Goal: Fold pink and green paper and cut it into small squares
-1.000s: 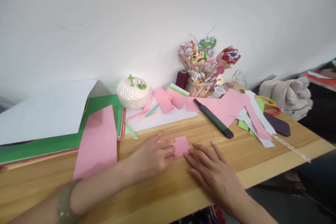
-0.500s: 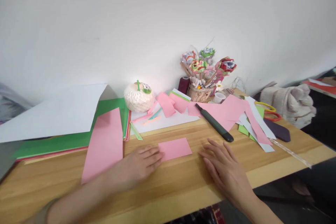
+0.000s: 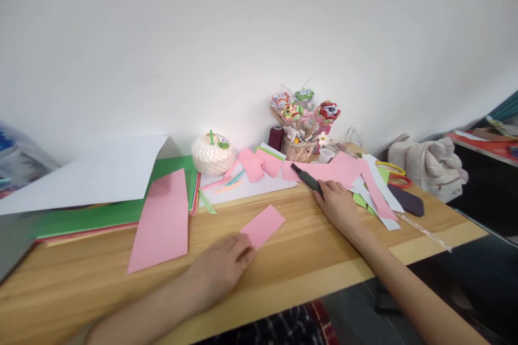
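Observation:
My left hand (image 3: 229, 261) is closed at the lower left corner of a small pink paper rectangle (image 3: 265, 225), its fingers curled. The paper lies tilted on the wooden tabletop, its far end pointing up and right. To the right, my right hand (image 3: 338, 202) has its fingers wrapped over the handle of a dark green utility knife (image 3: 305, 177). The knife's front end points to the upper left, over pink paper scraps (image 3: 342, 168); its rear end is hidden under my hand. A larger pink sheet (image 3: 164, 223) lies to the left of my left hand.
A white foam-netted ball-shaped thing (image 3: 212, 155) stands near the wall beside green sheets (image 3: 101, 221) and a large white sheet (image 3: 84, 172). Paper flowers fill a basket (image 3: 299, 150) at the back. Scissors (image 3: 399, 178) and a dark phone-like slab (image 3: 407, 200) lie right.
My right hand has moved forward and taken hold of the utility knife. My left hand has curled its fingers, and the small pink paper has turned, its far end rising. The view has shifted slightly.

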`<state>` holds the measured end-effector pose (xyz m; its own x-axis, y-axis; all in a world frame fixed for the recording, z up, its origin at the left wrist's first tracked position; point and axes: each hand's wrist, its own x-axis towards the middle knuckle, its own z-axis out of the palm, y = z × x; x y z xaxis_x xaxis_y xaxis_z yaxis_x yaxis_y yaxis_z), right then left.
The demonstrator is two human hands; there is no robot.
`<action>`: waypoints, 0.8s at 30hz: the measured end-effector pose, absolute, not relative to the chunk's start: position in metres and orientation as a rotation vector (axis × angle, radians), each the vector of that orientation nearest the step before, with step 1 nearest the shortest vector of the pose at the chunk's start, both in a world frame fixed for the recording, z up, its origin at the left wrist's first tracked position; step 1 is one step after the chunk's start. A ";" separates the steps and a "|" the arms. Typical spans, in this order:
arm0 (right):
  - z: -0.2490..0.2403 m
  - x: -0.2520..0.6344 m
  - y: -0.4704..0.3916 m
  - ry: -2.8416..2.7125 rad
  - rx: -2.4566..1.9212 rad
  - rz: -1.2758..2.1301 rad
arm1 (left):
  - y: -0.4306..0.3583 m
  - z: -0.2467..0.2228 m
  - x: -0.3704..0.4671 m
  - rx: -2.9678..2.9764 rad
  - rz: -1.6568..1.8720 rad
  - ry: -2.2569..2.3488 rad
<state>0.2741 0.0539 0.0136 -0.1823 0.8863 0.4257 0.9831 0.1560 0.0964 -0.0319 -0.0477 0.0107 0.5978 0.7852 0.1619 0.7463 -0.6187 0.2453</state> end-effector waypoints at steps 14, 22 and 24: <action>0.051 0.266 -0.060 -2.242 -1.408 -0.137 | 0.014 0.024 -0.020 3.003 0.241 0.643; 0.033 0.254 -0.125 -2.460 -1.272 0.114 | -0.004 0.015 -0.017 2.938 0.242 1.140; 0.032 0.252 -0.133 -2.493 -1.257 0.168 | -0.003 0.015 -0.017 2.865 0.279 1.228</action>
<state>0.2523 -0.1330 0.0316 -0.5491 0.7980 0.2484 0.7574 0.6007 -0.2557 -0.0166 -0.0034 0.0148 0.6761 0.7195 0.1587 0.7174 -0.6920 0.0808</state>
